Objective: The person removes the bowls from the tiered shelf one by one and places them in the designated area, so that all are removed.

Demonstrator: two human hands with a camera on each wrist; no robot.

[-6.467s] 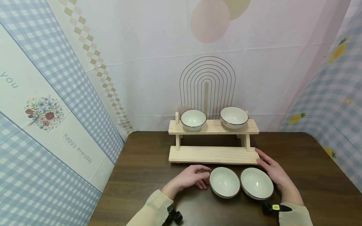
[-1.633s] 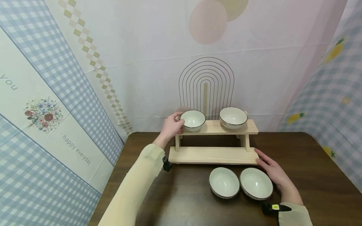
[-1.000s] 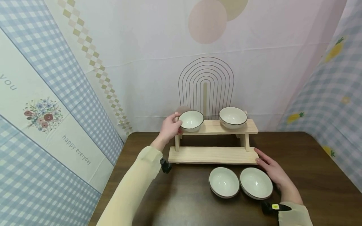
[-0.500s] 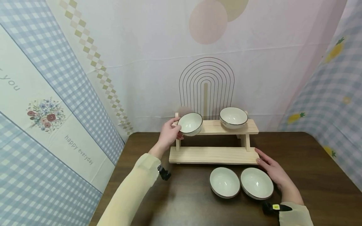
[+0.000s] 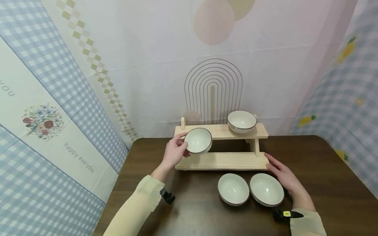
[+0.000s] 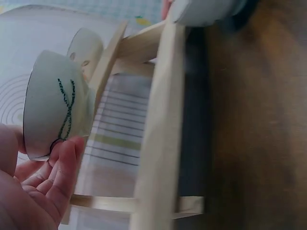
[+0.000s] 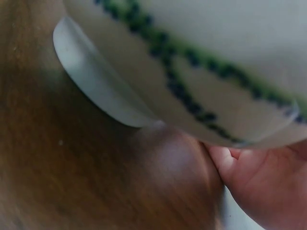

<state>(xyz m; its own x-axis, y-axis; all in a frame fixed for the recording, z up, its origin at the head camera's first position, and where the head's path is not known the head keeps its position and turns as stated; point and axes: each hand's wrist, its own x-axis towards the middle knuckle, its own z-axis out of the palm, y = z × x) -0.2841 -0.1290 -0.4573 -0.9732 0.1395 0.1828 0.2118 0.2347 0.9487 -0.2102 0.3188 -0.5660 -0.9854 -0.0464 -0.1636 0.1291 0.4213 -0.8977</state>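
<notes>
My left hand [image 5: 173, 152] pinches the left side of a white bowl [image 5: 198, 140] with a dark rim, thumb near the rim and fingers underneath. This bowl hangs in front of the upper plank's left part, slightly tilted. In the left wrist view the held bowl [image 6: 57, 105] shows a green line pattern on its outside. My right hand [image 5: 284, 175] rests with extended fingers against the right end of the two-tier wooden stand [image 5: 221, 161]. Another bowl [image 5: 242, 121] sits on the upper plank at the right.
Two similar bowls, a left one [image 5: 233, 189] and a right one [image 5: 266, 189], stand side by side on the dark wooden table [image 5: 195, 209] before the stand. A patterned cloth [image 5: 147, 82] hangs behind the table. The right bowl's patterned side [image 7: 201, 91] fills much of the right wrist view.
My left hand has taken the left bowl off the upper plank and brought it forward and down, tilting it. Earlier that hand was beside the front bowls. My right hand has stayed at the stand.
</notes>
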